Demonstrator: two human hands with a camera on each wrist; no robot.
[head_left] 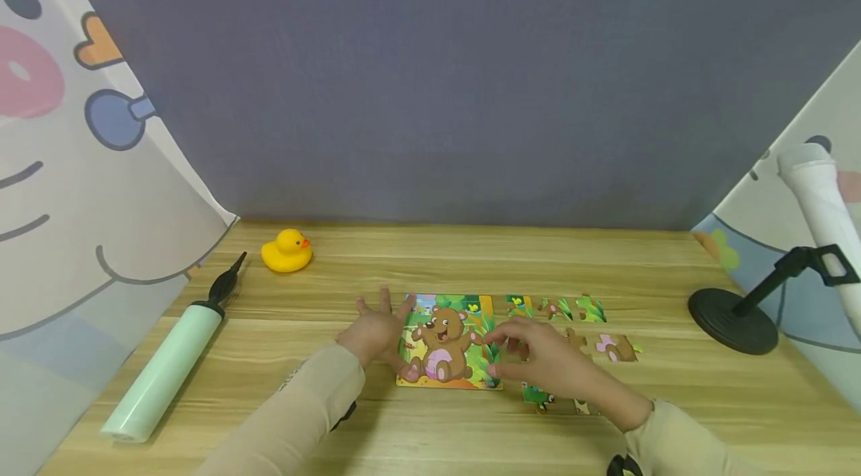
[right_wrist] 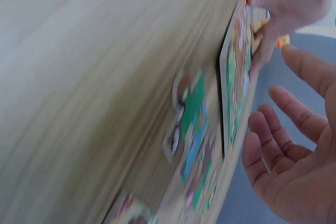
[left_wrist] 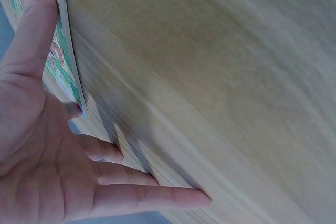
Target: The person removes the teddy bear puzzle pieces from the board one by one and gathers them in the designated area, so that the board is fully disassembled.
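A bear picture board (head_left: 440, 345) lies flat on the wooden table between both hands. My left hand (head_left: 377, 334) is at its left edge, with the thumb on the lower left corner and the other fingers spread. Over the right edge hovers my right hand (head_left: 548, 360), thumb and fingers apart and nothing between them. Loose jigsaw pieces lie to the right of the board, among them a brown and pink piece (head_left: 616, 347), a green piece (head_left: 590, 308) and a piece with a dark green figure (head_left: 536, 395). The right hand hides some pieces from the head view.
A yellow rubber duck (head_left: 287, 252) sits at the back left. Along the left side lies a mint green hand pump (head_left: 164, 371) with a black nozzle. On the right, a white microphone (head_left: 824, 199) leans in a stand with a round black base (head_left: 723, 326). A grey panel (head_left: 457, 87) rises behind the table.
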